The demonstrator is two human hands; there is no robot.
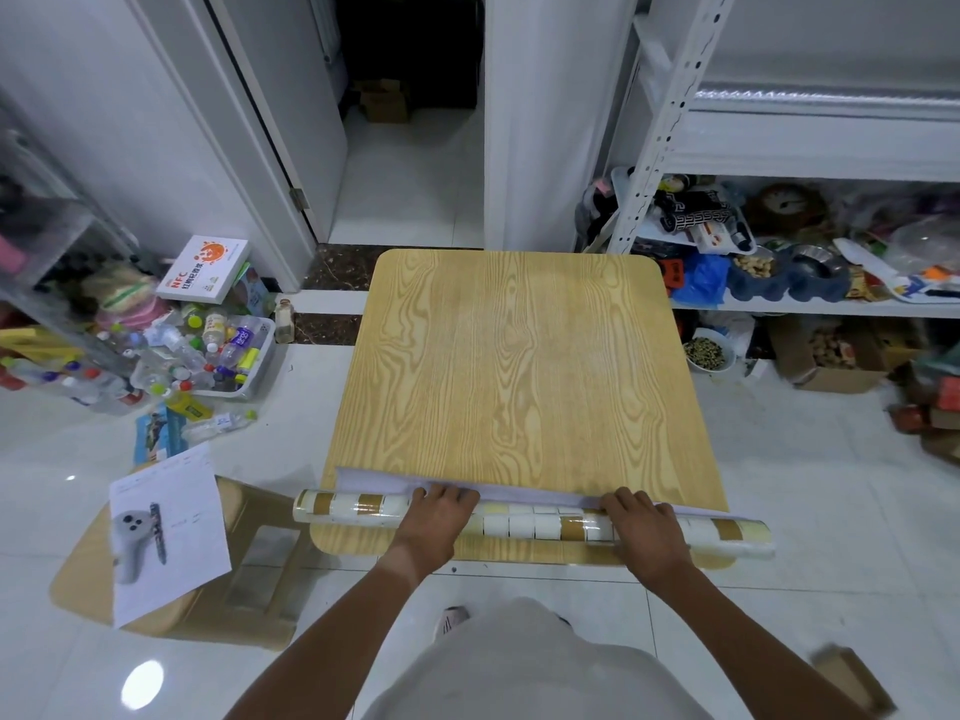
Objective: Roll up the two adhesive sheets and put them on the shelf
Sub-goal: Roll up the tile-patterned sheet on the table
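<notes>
Tiled roll [530, 524] lies left-right along table [509, 366] near edge

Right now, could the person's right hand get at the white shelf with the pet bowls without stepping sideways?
Probably not. The right hand rests on the tile-patterned roll at the table's near edge, while the shelf stands well off past the table's far right corner. Nothing blocks the way; it just looks too far.
</notes>
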